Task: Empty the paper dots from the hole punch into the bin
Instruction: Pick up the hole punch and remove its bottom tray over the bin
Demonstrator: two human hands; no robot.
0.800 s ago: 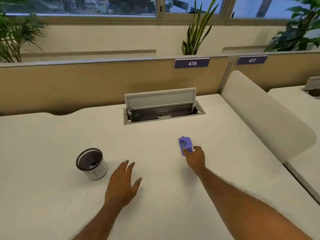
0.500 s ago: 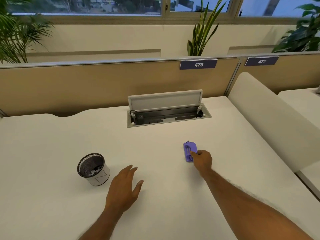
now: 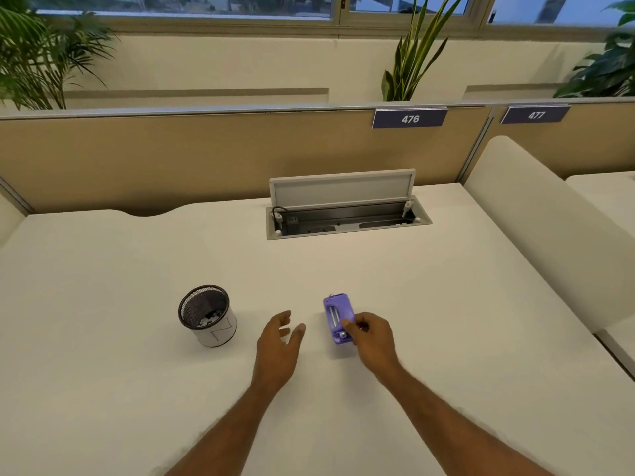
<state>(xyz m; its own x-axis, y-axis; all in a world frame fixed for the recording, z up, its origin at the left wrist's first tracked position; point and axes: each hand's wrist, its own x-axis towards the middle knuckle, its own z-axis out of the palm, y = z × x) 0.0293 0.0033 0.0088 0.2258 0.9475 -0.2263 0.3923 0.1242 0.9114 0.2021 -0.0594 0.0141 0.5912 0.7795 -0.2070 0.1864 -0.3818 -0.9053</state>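
Observation:
A small purple hole punch [image 3: 337,316] is in the middle of the white desk, lying lengthwise away from me. My right hand [image 3: 371,340] grips its near end with fingers curled around it. My left hand [image 3: 279,352] hovers just left of the punch, fingers apart, holding nothing. Further left stands the bin [image 3: 207,315], a small round black mesh cup wrapped in white paper, with some paper bits lying in its bottom.
An open cable hatch [image 3: 347,209] with a raised lid is set into the desk [image 3: 446,286] behind the punch. A tan partition with labels 476 and 477 closes the back. A rounded white divider [image 3: 536,242] borders the right side.
My right hand has closed on the hole punch and drawn it nearer and to the left. My left hand has shifted right toward the punch.

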